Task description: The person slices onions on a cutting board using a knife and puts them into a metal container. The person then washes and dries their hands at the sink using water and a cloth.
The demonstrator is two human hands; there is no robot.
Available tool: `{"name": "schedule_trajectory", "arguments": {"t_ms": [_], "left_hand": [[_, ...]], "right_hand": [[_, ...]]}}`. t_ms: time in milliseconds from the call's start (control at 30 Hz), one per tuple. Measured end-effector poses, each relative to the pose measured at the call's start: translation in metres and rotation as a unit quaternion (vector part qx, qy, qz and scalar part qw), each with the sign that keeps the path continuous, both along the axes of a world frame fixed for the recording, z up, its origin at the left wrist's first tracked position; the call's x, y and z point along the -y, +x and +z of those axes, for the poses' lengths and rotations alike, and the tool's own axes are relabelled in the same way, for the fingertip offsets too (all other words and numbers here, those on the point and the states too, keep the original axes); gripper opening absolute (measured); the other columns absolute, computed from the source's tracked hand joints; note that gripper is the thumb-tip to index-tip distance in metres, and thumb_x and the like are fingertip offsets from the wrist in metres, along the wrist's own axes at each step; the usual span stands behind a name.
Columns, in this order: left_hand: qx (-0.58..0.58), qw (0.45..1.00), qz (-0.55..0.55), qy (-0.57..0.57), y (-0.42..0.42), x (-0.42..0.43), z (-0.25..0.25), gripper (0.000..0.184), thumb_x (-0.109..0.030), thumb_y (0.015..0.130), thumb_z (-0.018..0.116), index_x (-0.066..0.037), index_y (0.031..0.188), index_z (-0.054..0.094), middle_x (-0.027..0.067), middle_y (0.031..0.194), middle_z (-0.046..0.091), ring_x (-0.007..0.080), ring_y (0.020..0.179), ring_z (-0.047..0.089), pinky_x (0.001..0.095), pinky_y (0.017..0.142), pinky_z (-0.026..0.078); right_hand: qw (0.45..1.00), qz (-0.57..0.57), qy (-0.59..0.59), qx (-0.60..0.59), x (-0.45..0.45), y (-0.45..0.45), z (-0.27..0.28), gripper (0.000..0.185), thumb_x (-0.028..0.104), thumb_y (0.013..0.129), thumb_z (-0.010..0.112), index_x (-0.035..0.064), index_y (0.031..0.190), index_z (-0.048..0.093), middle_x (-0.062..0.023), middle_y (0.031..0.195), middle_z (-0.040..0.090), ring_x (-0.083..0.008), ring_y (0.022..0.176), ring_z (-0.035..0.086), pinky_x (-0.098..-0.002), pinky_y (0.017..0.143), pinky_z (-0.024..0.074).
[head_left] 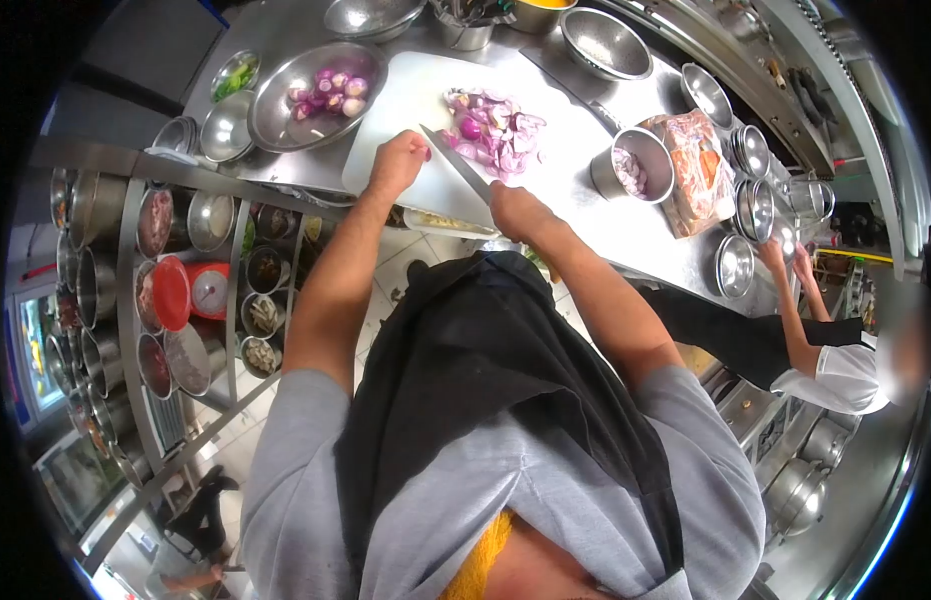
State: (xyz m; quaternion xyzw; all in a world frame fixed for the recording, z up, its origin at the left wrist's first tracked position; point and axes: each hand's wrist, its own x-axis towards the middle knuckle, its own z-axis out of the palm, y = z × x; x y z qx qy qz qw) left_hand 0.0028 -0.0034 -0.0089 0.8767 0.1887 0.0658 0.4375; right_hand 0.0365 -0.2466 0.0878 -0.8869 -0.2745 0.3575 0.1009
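Observation:
Over the white cutting board (386,105), my right hand (521,212) grips the handle of a large knife (460,166), its blade pointing up and left toward my other hand. My left hand (398,163) is closed at the board's left part, with a small purple piece of onion (426,154) showing at its fingertips. Sliced purple onions (501,130) lie in a pile on the board beyond the blade. At the upper left, a wide metal bowl (271,92) holds several peeled onions (331,92).
Right of the board stand a metal pot (602,176) with chopped onion, a plastic-wrapped package (694,160) and several metal bowls (734,266). Another person (836,372) works at the far right, hands at a bowl. Food containers (212,220) fill a rack at left.

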Motion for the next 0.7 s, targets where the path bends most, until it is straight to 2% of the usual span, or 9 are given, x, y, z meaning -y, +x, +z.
{"name": "schedule_trajectory", "arguments": {"t_ms": [100,167,200,267,300,367,533,633,700], "left_hand": [[0.016,0.999,0.021,-0.036,0.002,0.002,-0.004,0.013,-0.010,0.087,0.064,-0.005,0.099,0.065,0.0135,0.088,0.071,0.0272,0.082,0.069,0.0371,0.077,0.054],[0.040,0.986,-0.052,0.156,-0.002,0.001,0.005,0.016,-0.007,0.086,0.065,-0.003,0.101,0.065,0.0138,0.090,0.070,0.0295,0.084,0.068,0.0383,0.077,0.054],[0.039,0.986,-0.052,0.156,-0.004,0.001,0.007,0.016,-0.007,0.086,0.065,-0.003,0.101,0.065,0.0138,0.090,0.070,0.0295,0.084,0.068,0.0383,0.077,0.054],[0.116,0.981,-0.057,0.142,-0.007,0.000,0.011,0.007,-0.007,0.084,0.066,-0.008,0.091,0.065,0.0124,0.089,0.065,0.0351,0.089,0.062,0.0459,0.079,0.050],[0.116,0.981,-0.059,0.142,-0.007,-0.001,0.011,0.007,-0.007,0.084,0.066,-0.008,0.091,0.065,0.0124,0.089,0.065,0.0351,0.089,0.062,0.0459,0.079,0.050],[0.117,0.981,-0.072,0.137,-0.009,-0.003,0.011,0.015,-0.005,0.085,0.065,-0.005,0.100,0.066,0.0119,0.091,0.066,0.0326,0.086,0.065,0.0424,0.077,0.052],[0.128,0.971,-0.105,0.170,-0.012,-0.010,0.007,0.015,-0.004,0.083,0.066,-0.008,0.098,0.065,0.0109,0.090,0.065,0.0332,0.087,0.063,0.0437,0.078,0.051],[0.152,0.967,-0.110,0.169,-0.012,-0.011,0.007,0.016,-0.005,0.082,0.068,-0.009,0.097,0.064,0.0099,0.090,0.064,0.0343,0.088,0.062,0.0453,0.078,0.050],[0.162,0.964,-0.115,0.178,-0.013,-0.013,0.008,0.017,-0.005,0.082,0.068,-0.010,0.098,0.065,0.0091,0.090,0.063,0.0342,0.089,0.061,0.0452,0.078,0.050]], "right_hand": [[0.999,0.022,0.012,0.025,-0.002,-0.003,-0.005,0.029,0.007,0.094,0.042,-0.0039,0.119,0.052,-0.0306,0.105,0.067,-0.0445,0.102,0.066,-0.0520,0.089,0.0513],[0.999,0.029,0.014,0.025,-0.002,-0.001,-0.006,0.029,0.007,0.094,0.042,-0.0037,0.118,0.052,-0.0302,0.105,0.067,-0.0442,0.102,0.066,-0.0519,0.089,0.0514],[0.999,0.037,0.016,0.025,-0.002,-0.002,-0.005,0.029,0.007,0.094,0.042,-0.0035,0.118,0.052,-0.0298,0.105,0.067,-0.0439,0.101,0.066,-0.0519,0.089,0.0514],[1.000,0.021,0.017,0.009,-0.003,-0.002,-0.001,0.029,0.008,0.094,0.042,-0.0037,0.118,0.053,-0.0298,0.105,0.067,-0.0434,0.101,0.066,-0.0516,0.088,0.0517],[1.000,0.005,0.018,-0.007,-0.004,-0.002,0.004,0.029,0.009,0.095,0.043,-0.0038,0.118,0.053,-0.0298,0.104,0.067,-0.0430,0.100,0.067,-0.0513,0.086,0.0519],[0.999,-0.008,0.021,-0.037,-0.005,-0.003,0.017,0.029,0.011,0.096,0.043,-0.0043,0.118,0.054,-0.0295,0.104,0.068,-0.0422,0.099,0.067,-0.0505,0.085,0.0522],[0.997,-0.020,0.019,-0.076,-0.006,-0.004,0.018,0.030,0.015,0.098,0.043,-0.0054,0.118,0.055,-0.0284,0.102,0.068,-0.0401,0.094,0.069,-0.0485,0.081,0.0529],[0.995,-0.030,0.014,-0.096,-0.004,-0.003,0.017,0.031,0.015,0.099,0.042,-0.0057,0.119,0.054,-0.0280,0.101,0.068,-0.0388,0.087,0.070,-0.0479,0.077,0.0538],[0.997,-0.004,0.034,-0.066,-0.004,-0.001,0.009,0.031,0.015,0.099,0.042,-0.0060,0.118,0.054,-0.0277,0.097,0.068,-0.0361,0.078,0.071,-0.0467,0.069,0.0546]]}}
